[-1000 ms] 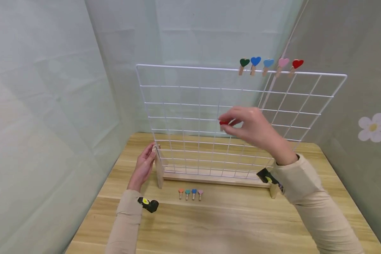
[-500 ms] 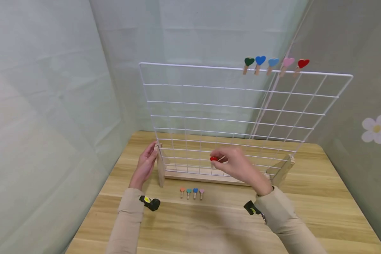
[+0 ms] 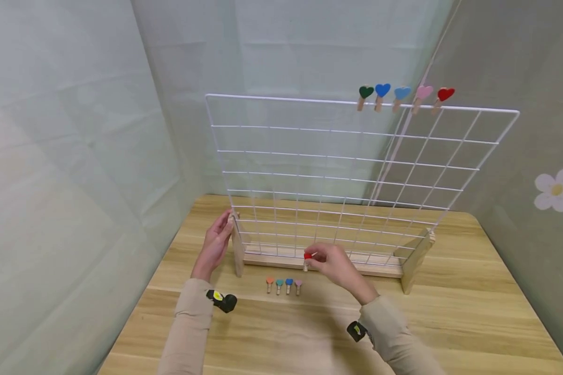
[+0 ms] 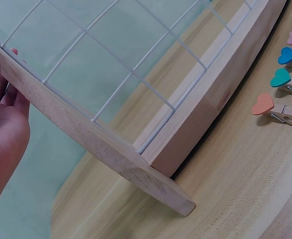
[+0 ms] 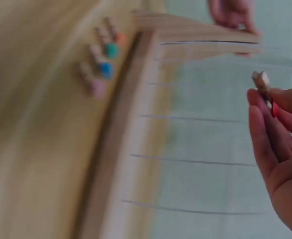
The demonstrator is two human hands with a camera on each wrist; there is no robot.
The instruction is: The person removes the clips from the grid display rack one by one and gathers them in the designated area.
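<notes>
Pinched in my right hand (image 3: 334,264), the red clip (image 3: 307,257) hangs just above the row of clips (image 3: 282,285). Left hand (image 3: 214,245) rests flat-fingered against the rack's foot (image 3: 236,255). I judge the set-down step is in hand; next, lower it beside the pink one and release.

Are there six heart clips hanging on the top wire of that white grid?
No, only five heart clips sit on the top wire of the white grid.

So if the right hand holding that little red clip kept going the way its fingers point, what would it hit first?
Probably the wooden base rail of the wire grid. The right hand pinches the red heart clip just before that rail, though depth is hard to judge; the four clips on the table lie nearer the person.
</notes>
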